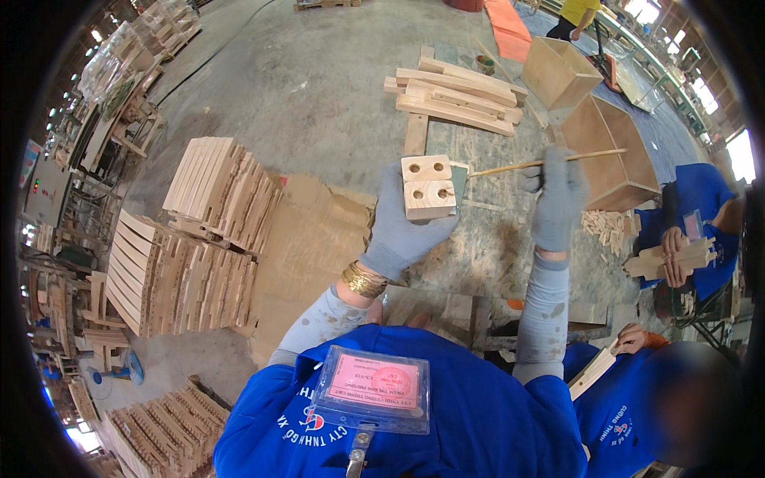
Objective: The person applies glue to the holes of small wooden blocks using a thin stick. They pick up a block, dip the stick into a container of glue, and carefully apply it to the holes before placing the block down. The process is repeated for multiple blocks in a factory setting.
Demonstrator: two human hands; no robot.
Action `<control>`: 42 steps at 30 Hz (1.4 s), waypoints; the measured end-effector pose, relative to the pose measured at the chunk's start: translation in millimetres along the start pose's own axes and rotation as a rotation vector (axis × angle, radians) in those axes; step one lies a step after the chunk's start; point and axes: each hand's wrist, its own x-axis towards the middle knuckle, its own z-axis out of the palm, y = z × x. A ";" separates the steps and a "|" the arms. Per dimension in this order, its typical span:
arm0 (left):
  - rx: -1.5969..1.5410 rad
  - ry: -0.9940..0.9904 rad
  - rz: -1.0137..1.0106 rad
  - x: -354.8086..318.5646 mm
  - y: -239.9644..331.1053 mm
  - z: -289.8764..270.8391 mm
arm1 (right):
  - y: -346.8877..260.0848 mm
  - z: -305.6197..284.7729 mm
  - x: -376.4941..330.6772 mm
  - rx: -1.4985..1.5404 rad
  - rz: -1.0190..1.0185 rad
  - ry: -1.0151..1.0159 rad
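Note:
My left hand [398, 223], in a grey glove with a gold bracelet at the wrist, holds up a pale wooden block [428, 187] whose end faces show round drilled holes. My right hand [555, 197], also grey-gloved, grips a thin wooden stick [518, 166] that points left, its tip close to the block's right side. Both hands are raised over a worn workbench [494, 247].
Stacks of wooden slat parts [191, 255] stand at the left on the concrete floor. Planks [458, 95] and open plywood boxes [610, 151] lie ahead. Small dowels [607, 227] are heaped at right. Two co-workers in blue [693, 215] sit at right, holding wooden pieces.

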 end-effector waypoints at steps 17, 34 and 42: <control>0.056 0.008 0.018 -5.0 2.1 11.1 | -88.0 29.6 -19.6 -0.461 -0.520 -0.272; -0.014 0.029 -0.076 5.2 42.0 -13.2 | 17.9 -18.4 -70.0 -0.009 -0.117 -0.292; 0.247 0.048 0.584 13.4 92.4 -43.6 | 46.7 18.2 -88.4 -0.302 -0.564 -0.502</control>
